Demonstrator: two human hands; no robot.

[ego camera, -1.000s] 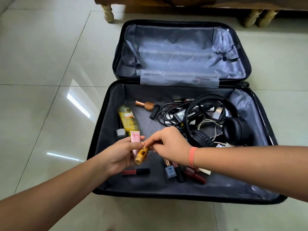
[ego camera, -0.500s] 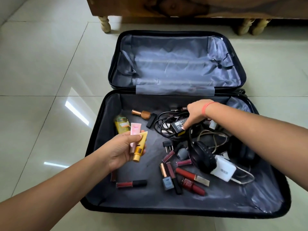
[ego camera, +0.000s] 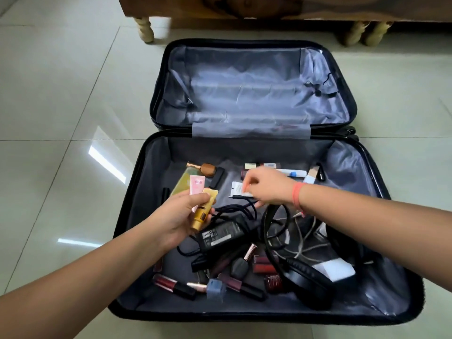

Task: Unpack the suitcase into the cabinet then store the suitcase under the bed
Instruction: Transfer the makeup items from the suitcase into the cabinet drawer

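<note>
Head view. We find the suitcase lying open and flat on the floor, directly beneath both hands. Its far half shows bare lining, and its near half holds the loose contents.

The left hand is curled round a pink tube and a yellow tube, held together above the left of the near half. We judge it is the collecting hand, so that several small items can go to the cabinet in one trip.

The right hand reaches toward the rear of that half, fingers curled down over a white sachet. We cannot tell whether it has a grip.

A power adapter and headphones lie loose nearer the person than the right hand.

The cabinet is not in view. What we take for the bed stands just beyond the suitcase.
</note>
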